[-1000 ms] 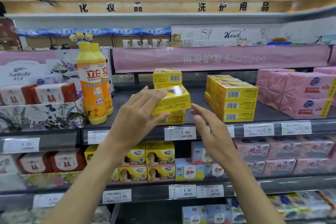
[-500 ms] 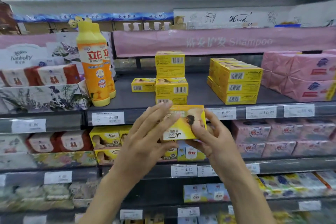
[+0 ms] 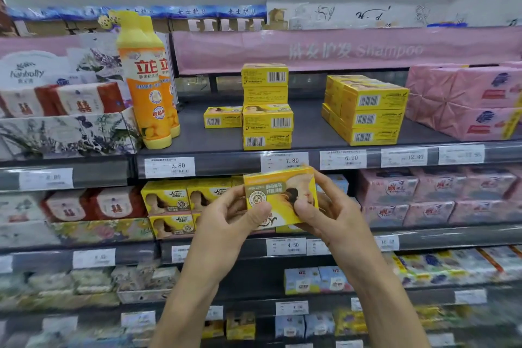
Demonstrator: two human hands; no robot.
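A: Position of the item under examination?

B: One small yellow cardboard box, printed with a woman's head and a round seal. It is held in the air in front of the shelving, just below the white price tag marked 7.80. The printed face is turned to the camera and the lettering reads upside down.

A: Left hand?

B: The left hand grips the box's left end. The thumb is curled over the front face; the fingers lie behind the box and are mostly hidden.

A: Right hand?

B: The right hand pinches the right end — thumb on the lower front corner, fingers wrapped round the back edge.

A: Stock behind?

B: On the dark grey shelf above the box, a stack of like yellow boxes stands at centre, barcodes outward. A single yellow box lies just beside the stack's left side. A lower block of yellow boxes sits well apart to the right, with pink wrapped packs beyond it. Tall orange-and-yellow plastic bottles stand at the shelf's left end — upright, labels forward.
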